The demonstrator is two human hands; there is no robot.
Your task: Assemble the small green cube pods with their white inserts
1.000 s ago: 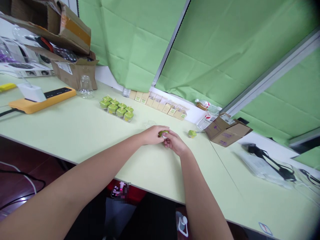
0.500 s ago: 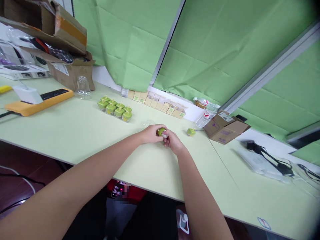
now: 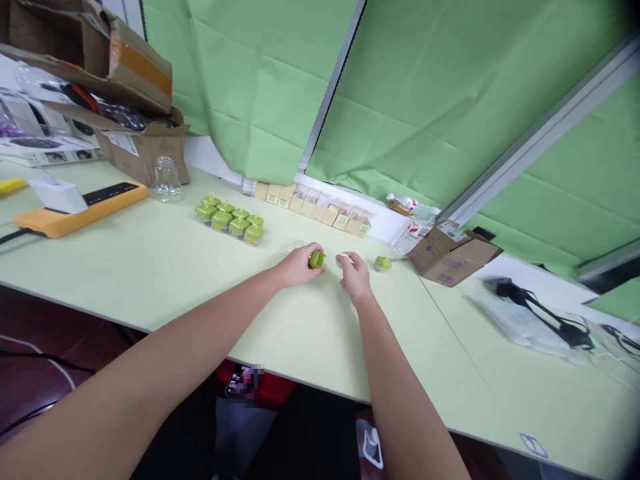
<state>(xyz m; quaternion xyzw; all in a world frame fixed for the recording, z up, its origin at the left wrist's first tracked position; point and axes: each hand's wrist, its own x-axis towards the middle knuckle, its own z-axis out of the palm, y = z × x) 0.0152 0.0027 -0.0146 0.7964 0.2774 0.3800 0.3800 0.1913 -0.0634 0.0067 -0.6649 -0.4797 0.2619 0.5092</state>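
My left hand point(image 3: 296, 265) is closed around a small green hollow cap-like piece point(image 3: 317, 259), its opening turned to the right. Just across from it, my right hand point(image 3: 356, 277) pinches a small white piece point(image 3: 343, 259) that is too small to name. A gap separates the two pieces. Behind my left hand lies a clear, see-through part point(image 3: 299, 245), partly hidden by the fingers. One green-topped clear little container point(image 3: 383, 263) stands right of my right hand. Several more green-topped containers point(image 3: 239, 225) stand in close rows to the left.
Small cardboard boxes point(image 3: 320, 205) line the wall. An orange power strip point(image 3: 115, 195) and a clear plastic dome point(image 3: 167, 180) are at left, near stacked cartons point(image 3: 145, 150). Plastic bottles point(image 3: 413, 233), a brown carton point(image 3: 453, 253) and a black strap-like item point(image 3: 545, 317) lie at right.
My hands have come apart. The right hand has drawn the white piece away to the right from the green piece, which stays in my left hand.
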